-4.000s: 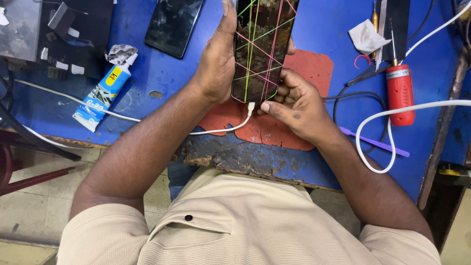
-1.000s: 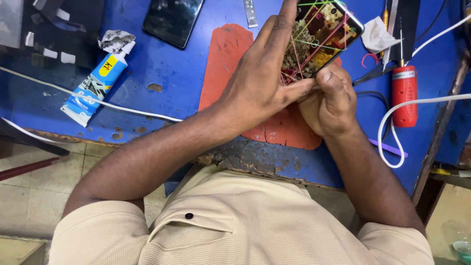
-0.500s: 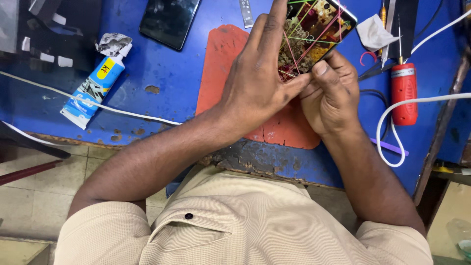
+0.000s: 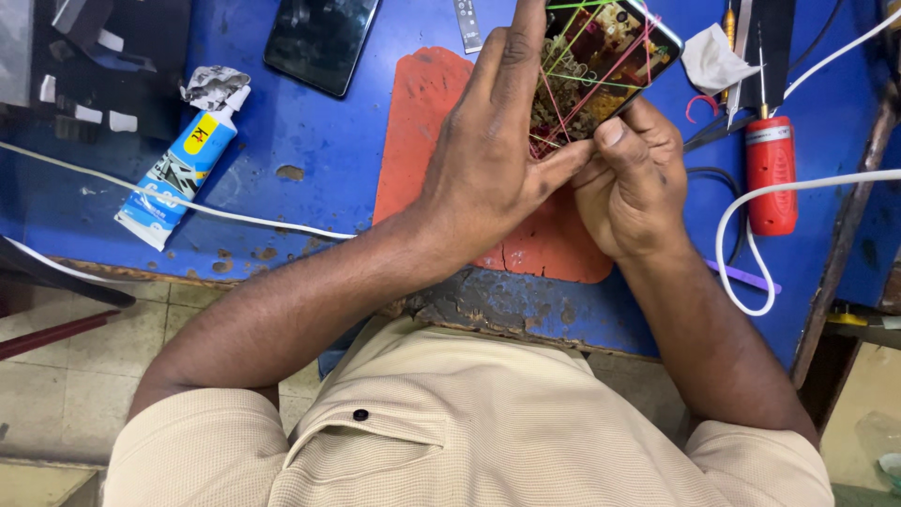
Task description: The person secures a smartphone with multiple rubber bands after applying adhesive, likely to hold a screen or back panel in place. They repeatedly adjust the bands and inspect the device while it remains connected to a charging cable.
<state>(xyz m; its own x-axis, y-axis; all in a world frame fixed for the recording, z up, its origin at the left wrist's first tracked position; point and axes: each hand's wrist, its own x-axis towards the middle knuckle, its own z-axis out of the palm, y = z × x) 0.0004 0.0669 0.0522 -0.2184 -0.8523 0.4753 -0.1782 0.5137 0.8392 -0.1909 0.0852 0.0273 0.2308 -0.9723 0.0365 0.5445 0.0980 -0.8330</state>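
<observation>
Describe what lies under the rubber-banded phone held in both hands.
Under the phone wrapped in coloured rubber bands, held by the left hand and right hand, lies a flat orange-red work mat on the blue bench. The hands cover the mat's middle, so anything there is hidden.

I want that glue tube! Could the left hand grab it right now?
Probably not right away: the left hand is busy holding the banded phone. The glue tube lies in the open on the blue table, nothing blocking it.
</observation>
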